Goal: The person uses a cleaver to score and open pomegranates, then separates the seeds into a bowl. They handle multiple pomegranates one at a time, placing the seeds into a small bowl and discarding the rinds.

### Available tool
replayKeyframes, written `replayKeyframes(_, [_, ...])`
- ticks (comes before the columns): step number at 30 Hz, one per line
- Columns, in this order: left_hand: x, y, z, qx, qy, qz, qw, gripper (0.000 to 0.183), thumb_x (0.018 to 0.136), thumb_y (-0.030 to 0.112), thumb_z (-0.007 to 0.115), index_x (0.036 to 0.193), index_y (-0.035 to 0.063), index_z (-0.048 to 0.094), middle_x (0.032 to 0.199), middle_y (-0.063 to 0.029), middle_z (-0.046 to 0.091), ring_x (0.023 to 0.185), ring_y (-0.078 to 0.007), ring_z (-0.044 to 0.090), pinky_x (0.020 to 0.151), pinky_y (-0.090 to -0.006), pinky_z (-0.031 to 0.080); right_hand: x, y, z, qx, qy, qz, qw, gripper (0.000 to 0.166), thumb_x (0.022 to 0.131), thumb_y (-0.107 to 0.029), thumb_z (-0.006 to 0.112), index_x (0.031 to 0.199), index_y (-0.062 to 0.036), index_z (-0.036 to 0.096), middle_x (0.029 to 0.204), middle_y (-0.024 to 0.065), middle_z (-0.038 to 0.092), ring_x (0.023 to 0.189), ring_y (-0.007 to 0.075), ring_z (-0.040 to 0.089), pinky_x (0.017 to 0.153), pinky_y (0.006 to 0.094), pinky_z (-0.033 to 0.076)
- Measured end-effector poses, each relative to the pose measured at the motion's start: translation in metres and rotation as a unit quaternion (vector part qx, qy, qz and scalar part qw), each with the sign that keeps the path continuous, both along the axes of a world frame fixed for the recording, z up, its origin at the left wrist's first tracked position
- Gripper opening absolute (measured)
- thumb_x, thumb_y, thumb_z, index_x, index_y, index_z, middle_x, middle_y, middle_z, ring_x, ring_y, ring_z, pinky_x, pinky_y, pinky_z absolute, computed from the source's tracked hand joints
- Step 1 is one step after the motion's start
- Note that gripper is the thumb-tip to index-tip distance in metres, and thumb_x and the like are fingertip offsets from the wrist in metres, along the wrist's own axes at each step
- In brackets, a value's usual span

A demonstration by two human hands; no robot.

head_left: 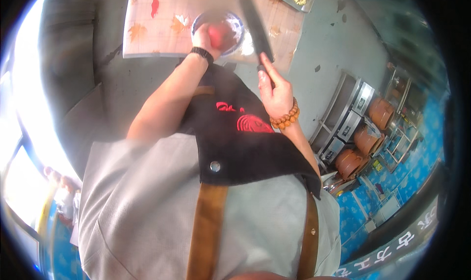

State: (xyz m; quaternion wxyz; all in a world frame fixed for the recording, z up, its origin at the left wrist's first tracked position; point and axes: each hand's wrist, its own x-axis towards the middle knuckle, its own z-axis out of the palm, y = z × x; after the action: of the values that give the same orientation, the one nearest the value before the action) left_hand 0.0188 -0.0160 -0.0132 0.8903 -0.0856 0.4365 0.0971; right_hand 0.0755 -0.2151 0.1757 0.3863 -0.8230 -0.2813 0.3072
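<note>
My left hand, with a dark band on the wrist, is curled at a round red item, perhaps a tomato or other vegetable. Blur hides the fingertips and the item's exact kind. Beneath them, a blue-and-white bowl rests on the table covering; its inside is partly hidden. To the right, my right hand grips the handle of a dark-bladed kitchen knife. The blade points away from me, beside the bowl, and its far end is blurred.
A leaf-patterned covering lies over the tabletop, with a red patch at left. A metal tray of chopped food stands at far right. Beyond the grey floor are brown clay pots by metal units.
</note>
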Motion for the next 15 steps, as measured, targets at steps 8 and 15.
replayKeyframes(8, [-0.002, 0.004, 0.013, 0.044, 0.004, 0.027, 0.999, 0.041, 0.098, 0.036, 0.052, 0.128, 0.0104, 0.062, 0.127, -0.0143, 0.068, 0.120, -0.0355, 0.064, 0.108, -0.0593, 0.048, 0.012, 0.002, 0.006, -0.031, 0.083, -0.022, 0.996, 0.042, 0.105, -0.013, 0.061, 0.146, -0.0062, 0.058, 0.083, 0.0022, 0.067, 0.068, 0.0053, 0.053, 0.064, 0.0244, 0.048])
replayKeyframes(15, [0.008, -0.007, 0.022, 0.036, 0.019, 0.039, 0.998, 0.041, 0.102, 0.040, 0.045, 0.129, 0.0138, 0.062, 0.125, -0.0100, 0.069, 0.116, -0.0300, 0.066, 0.101, -0.0562, 0.053, -0.010, -0.008, -0.030, -0.034, 0.024, 0.079, 0.996, 0.046, 0.102, -0.014, 0.063, 0.147, -0.0073, 0.056, 0.084, 0.0159, 0.071, 0.067, 0.0193, 0.067, 0.071, 0.0320, 0.055])
